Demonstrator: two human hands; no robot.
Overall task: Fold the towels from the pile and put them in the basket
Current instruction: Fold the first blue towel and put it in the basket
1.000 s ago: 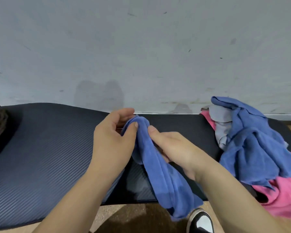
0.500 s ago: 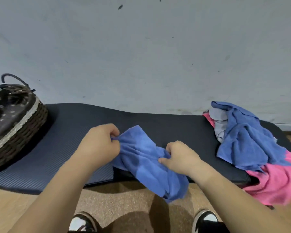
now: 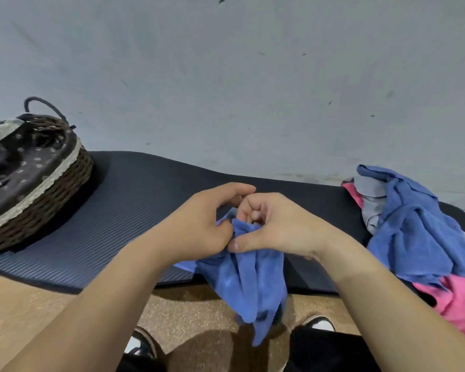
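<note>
Presently I log both hands meeting at the middle of the bench (image 3: pixel 134 210), just above its near edge, with one blue towel (image 3: pixel 247 285) gathered between them. The left hand (image 3: pixel 199 224) and the right hand (image 3: pixel 277 226) touch at the knuckles. I judge they are bringing two parts of the towel's top edge together to make a fold.

The towel is bunched, not flat. Its upper part is caught in the hands and the rest hangs past the bench edge toward the floor (image 3: pixel 24 304). I judge this is why the hands are held raised: the hanging weight pulls the cloth straight.

On the left hand, the fingers (image 3: pixel 236 187) are curved narrow over the cloth and the thumb presses in from the near side, pinching the towel. The right fingers (image 3: pixel 253 208) are curled tight into the fabric, with the thumb laid across the front of it. Neither hand is spread. I cannot tell exactly which edge or corner each holds.

The pile (image 3: pixel 414 232) of blue, grey and pink cloth lies at the right end of the bench, well apart from the hands. The basket (image 3: pixel 51 173) stands at the left end, and I see no folded towel in it.
</note>
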